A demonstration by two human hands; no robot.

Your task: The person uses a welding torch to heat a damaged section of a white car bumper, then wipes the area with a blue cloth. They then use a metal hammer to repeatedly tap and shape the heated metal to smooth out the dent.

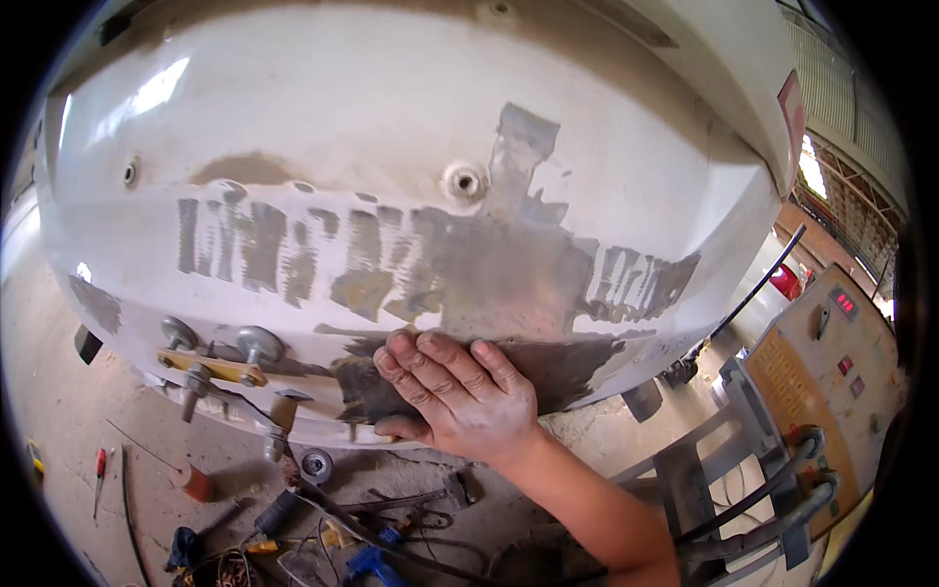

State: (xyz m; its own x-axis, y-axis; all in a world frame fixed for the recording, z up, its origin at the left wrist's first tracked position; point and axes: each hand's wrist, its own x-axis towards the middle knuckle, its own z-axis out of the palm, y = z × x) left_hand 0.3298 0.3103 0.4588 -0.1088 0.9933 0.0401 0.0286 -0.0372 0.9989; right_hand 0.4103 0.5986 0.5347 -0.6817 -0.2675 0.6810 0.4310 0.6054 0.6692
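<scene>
My right hand [460,396] lies flat on a white vehicle body panel [323,93], palm down, fingers stretched out and slightly apart. It rests across the dark, bare-metal strip [577,367] along the panel's lower edge, the thumb near that edge. Just above the fingertips spreads a larger sanded grey patch [499,264], with streaky bare marks [264,245] to its left. Left of the hand, a metal clamp with a brass-coloured bar [210,367] and bolts is fixed at the lower edge. My left hand is out of the picture.
At the right stands a worn control machine [822,391] with a red display and thick cables [773,533]. On the floor lie a red screwdriver [100,470], a hammer [455,489], a blue tool [372,565] and tangled cables. A thick cable [357,528] runs from the clamp.
</scene>
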